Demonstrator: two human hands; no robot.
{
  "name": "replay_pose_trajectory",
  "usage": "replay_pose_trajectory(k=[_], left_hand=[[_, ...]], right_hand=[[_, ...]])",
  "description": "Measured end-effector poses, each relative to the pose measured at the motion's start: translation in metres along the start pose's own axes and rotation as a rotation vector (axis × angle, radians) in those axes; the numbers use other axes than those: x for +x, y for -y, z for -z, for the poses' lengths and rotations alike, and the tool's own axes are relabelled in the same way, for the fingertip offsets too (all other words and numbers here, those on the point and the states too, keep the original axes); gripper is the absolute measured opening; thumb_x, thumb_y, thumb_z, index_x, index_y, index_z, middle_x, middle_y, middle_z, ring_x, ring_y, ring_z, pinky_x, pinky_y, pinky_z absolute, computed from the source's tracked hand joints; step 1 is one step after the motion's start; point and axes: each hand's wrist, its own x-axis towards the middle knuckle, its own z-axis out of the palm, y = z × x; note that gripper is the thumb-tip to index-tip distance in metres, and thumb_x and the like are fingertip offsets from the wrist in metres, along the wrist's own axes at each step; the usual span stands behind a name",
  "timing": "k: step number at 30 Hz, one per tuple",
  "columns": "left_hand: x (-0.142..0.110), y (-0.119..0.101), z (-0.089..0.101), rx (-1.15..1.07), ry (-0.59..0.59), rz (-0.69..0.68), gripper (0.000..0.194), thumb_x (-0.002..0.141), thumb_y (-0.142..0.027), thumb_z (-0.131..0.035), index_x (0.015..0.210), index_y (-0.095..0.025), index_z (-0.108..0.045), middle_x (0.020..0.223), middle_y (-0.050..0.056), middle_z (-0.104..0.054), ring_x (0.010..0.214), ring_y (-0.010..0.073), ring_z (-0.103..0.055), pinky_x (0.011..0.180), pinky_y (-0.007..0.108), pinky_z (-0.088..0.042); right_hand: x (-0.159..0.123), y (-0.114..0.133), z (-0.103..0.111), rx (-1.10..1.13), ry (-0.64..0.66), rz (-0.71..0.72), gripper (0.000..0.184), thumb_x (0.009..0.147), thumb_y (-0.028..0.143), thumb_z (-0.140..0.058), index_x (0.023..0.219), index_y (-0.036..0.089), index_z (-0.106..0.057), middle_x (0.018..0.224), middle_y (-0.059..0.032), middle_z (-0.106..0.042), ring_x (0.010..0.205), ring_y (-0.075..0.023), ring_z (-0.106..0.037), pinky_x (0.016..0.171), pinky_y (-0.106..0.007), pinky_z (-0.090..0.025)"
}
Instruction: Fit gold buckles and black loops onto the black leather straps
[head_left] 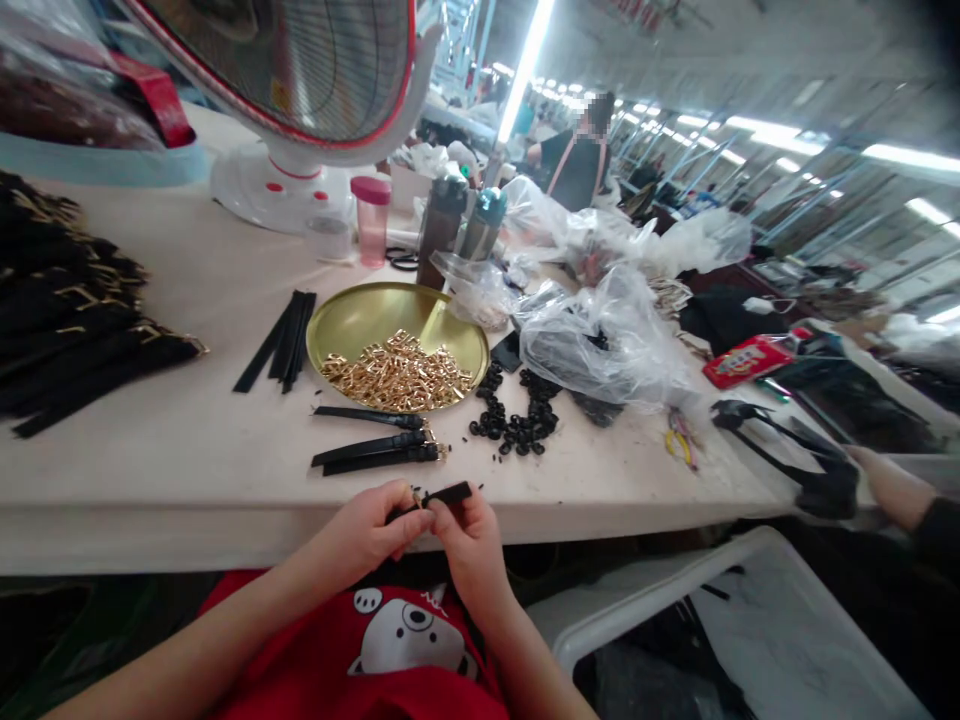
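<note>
Just off the table's front edge, my left hand and my right hand are closed on one black strap. A small gold-coloured metal piece shows at my left fingertips; its exact fit on the strap is hidden by the fingers. Beyond my hands lie several black straps with gold clasps. A round gold tray behind them holds a heap of small gold metal hardware. To its right is a pile of small black rings or loops. More plain black straps rest left of the tray.
A large pile of black straps covers the table's left. Behind stand a fan, a pink cup and bottles. Clear plastic bags and pliers lie right, a white bin below. Another person's hand is at far right.
</note>
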Motion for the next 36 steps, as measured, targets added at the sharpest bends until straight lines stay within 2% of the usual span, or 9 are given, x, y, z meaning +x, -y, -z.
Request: replay_pose_trajectory(k=[5,9,13,18,23,27,30,33,36], left_hand=[[0.008,0.001,-0.005,0.035,-0.038,-0.028,0.029,0.075,-0.046,-0.049,0.079,-0.017,-0.046,0.054,-0.006,-0.050,0.042,0.0097,-0.043,0.042,0.020,-0.033],[0.002,-0.010,-0.008,0.173,-0.002,-0.158,0.031,0.080,-0.036,-0.043,0.105,-0.019,-0.050,0.070,-0.002,-0.059,0.059,0.0132,-0.054,0.057,0.023,-0.039],[0.002,-0.015,-0.007,0.256,-0.027,-0.145,0.032,0.082,-0.040,-0.037,0.090,-0.016,-0.057,0.056,-0.003,-0.052,0.054,0.0128,-0.049,0.053,0.022,-0.035],[0.010,-0.015,-0.009,0.146,-0.044,-0.129,0.036,0.080,-0.041,-0.038,0.097,-0.014,-0.055,0.052,-0.006,-0.044,0.049,0.0103,-0.042,0.049,0.021,-0.033],[0.013,-0.017,-0.007,0.087,-0.017,-0.050,0.040,0.077,-0.040,-0.040,0.103,-0.013,-0.055,0.051,-0.007,-0.042,0.046,0.0096,-0.039,0.046,0.020,-0.031],[0.022,-0.022,-0.005,0.066,-0.018,0.005,0.036,0.075,-0.039,-0.042,0.095,-0.014,-0.057,0.049,-0.008,-0.040,0.044,0.0092,-0.037,0.045,0.020,-0.030],[0.034,-0.028,-0.009,0.026,-0.006,-0.040,0.028,0.076,-0.039,-0.044,0.086,-0.016,-0.057,0.049,-0.008,-0.041,0.045,0.0085,-0.038,0.045,0.019,-0.031],[0.042,-0.036,-0.012,-0.022,-0.057,-0.086,0.027,0.078,-0.041,-0.045,0.079,-0.016,-0.055,0.049,-0.008,-0.041,0.045,0.0078,-0.038,0.045,0.018,-0.031],[0.045,-0.040,-0.012,-0.026,-0.118,-0.102,0.025,0.079,-0.039,-0.045,0.079,-0.017,-0.057,0.051,-0.007,-0.043,0.047,0.0080,-0.040,0.046,0.018,-0.031]], right_hand=[[-0.012,0.008,0.011,-0.205,0.025,0.157,0.023,0.085,0.034,-0.042,0.073,0.017,-0.052,0.063,0.0027,-0.047,0.059,-0.0099,-0.044,0.055,-0.022,-0.036],[-0.006,0.007,0.046,-0.338,0.112,0.142,0.032,0.087,0.039,-0.036,0.076,0.016,-0.055,0.065,-0.0002,-0.054,0.061,-0.0119,-0.050,0.058,-0.024,-0.040],[0.031,0.003,0.110,-0.641,-0.265,0.135,0.029,0.082,0.040,-0.039,0.081,0.016,-0.055,0.067,-0.0015,-0.055,0.060,-0.0144,-0.051,0.059,-0.027,-0.041],[0.078,-0.001,0.156,-0.758,-0.345,0.162,0.008,0.065,0.023,-0.058,0.071,0.018,-0.059,0.077,-0.0021,-0.055,0.066,-0.0151,-0.049,0.072,-0.031,-0.037],[0.087,-0.008,0.158,-0.731,-0.339,0.134,0.006,0.059,0.016,-0.061,0.063,0.019,-0.057,0.070,-0.0005,-0.053,0.068,-0.0160,-0.048,0.074,-0.032,-0.037],[0.072,-0.006,0.148,-0.609,-0.284,0.082,0.020,0.068,0.031,-0.059,0.082,0.017,-0.060,0.074,-0.0017,-0.058,0.067,-0.0153,-0.052,0.068,-0.032,-0.042],[0.057,0.001,0.123,-0.217,-0.147,-0.045,0.034,0.073,0.038,-0.057,0.101,0.019,-0.058,0.078,-0.0006,-0.060,0.066,-0.0120,-0.055,0.069,-0.030,-0.045],[0.047,0.009,0.092,0.279,-0.061,-0.186,0.027,0.066,0.033,-0.068,0.089,0.021,-0.061,0.076,0.0020,-0.059,0.062,-0.0079,-0.054,0.068,-0.026,-0.046],[0.046,0.013,0.069,0.450,-0.015,-0.217,0.021,0.061,0.027,-0.074,0.073,0.020,-0.058,0.065,0.0051,-0.057,0.056,-0.0061,-0.052,0.060,-0.021,-0.044]])
